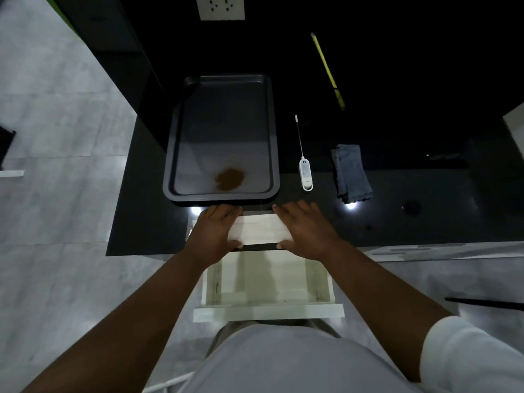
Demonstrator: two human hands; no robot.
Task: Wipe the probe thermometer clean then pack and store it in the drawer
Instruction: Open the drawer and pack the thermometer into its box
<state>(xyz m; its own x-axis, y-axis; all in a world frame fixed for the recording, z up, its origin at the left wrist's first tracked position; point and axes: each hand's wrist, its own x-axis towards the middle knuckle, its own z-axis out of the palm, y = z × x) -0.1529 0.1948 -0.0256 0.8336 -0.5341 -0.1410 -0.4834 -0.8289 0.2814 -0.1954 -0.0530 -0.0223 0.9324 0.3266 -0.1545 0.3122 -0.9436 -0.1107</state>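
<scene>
The glossy black countertop (397, 217) mirrors lights. The baking tray (273, 143) looks like matt dark metal. The probe thermometer (305, 174) has a smooth white plastic body and a thin metal stem. The grey cloth (351, 174) looks soft. The pale box (259, 229) and drawer (269, 310) look matt.

Single head-worn view, wide-angle. Looks steeply down from close above onto counter (411, 222) edge and open drawer (269, 310).

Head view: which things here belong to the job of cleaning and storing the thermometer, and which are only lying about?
For the job: probe thermometer, grey cloth, open drawer, white box gripped by left hand and right hand.
Lying about: black tray with brown powder, wall socket; yellow stick, purpose unclear.
</scene>
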